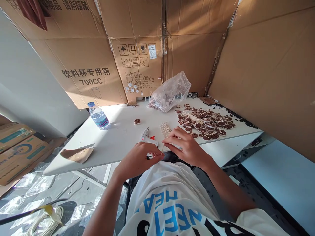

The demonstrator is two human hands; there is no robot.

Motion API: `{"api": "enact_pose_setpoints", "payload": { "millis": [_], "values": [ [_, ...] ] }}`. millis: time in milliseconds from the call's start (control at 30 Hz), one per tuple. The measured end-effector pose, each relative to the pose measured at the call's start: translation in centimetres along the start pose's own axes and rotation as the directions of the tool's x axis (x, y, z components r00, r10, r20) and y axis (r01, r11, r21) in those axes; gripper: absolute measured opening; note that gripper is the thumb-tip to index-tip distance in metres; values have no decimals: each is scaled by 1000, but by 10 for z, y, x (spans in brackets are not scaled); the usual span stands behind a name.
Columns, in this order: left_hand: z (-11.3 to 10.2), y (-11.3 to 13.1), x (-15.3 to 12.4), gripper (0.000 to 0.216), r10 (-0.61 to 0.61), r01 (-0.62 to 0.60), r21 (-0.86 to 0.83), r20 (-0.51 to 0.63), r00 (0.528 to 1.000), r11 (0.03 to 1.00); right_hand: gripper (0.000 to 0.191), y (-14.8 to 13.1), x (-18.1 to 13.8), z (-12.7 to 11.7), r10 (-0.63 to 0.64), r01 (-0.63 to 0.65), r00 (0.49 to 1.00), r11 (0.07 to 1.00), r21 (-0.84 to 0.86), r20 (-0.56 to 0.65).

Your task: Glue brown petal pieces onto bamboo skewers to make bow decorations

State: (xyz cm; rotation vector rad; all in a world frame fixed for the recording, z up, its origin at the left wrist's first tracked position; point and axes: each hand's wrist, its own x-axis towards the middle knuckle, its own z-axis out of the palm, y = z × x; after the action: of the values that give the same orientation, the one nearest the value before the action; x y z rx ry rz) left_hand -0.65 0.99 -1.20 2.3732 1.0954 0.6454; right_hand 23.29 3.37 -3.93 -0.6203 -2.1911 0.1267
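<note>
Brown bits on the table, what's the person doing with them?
A person is at a white table, both hands meeting at its near edge. The left hand and right hand work at something too small to tell, beside a glue gun and thin sticks. Many brown pieces lie spread out on the right.

glue gun (147, 135) grip hidden, bag (169, 91) contents blurred, label (152, 51) print too small

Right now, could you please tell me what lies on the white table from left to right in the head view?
Torn brown paper scrap → water bottle → single brown-and-white piece → glue gun → bundle of thin sticks → spread of brown-and-white pieces.
</note>
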Motion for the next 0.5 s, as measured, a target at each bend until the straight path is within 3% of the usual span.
{"api": "enact_pose_setpoints", "payload": {
  "millis": [133, 233, 367, 500],
  "values": [
    [0, 2, 0, 20, 69, -67, -49, 41, 997, 997, 17, 2, -1, 5, 18, -20, 1000, 996, 86, 20],
    [-3, 2, 0, 25, 118, -116, -134, 4, 993, 984, 17, 3, -1, 9, 56, -63, 998, 982, 178, 40],
    [-4, 0, 0, 29, 52, -93, -219, -187, 981, 971, 21, 0, 0, 15, 121, -137, 990, 928, 346, 69],
    [-2, -4, 0, 20, 9, -96, -223, -366, 930, 970, 29, -8, 0, 19, 315, -321, 943, 780, 537, 106]
  ]
}}
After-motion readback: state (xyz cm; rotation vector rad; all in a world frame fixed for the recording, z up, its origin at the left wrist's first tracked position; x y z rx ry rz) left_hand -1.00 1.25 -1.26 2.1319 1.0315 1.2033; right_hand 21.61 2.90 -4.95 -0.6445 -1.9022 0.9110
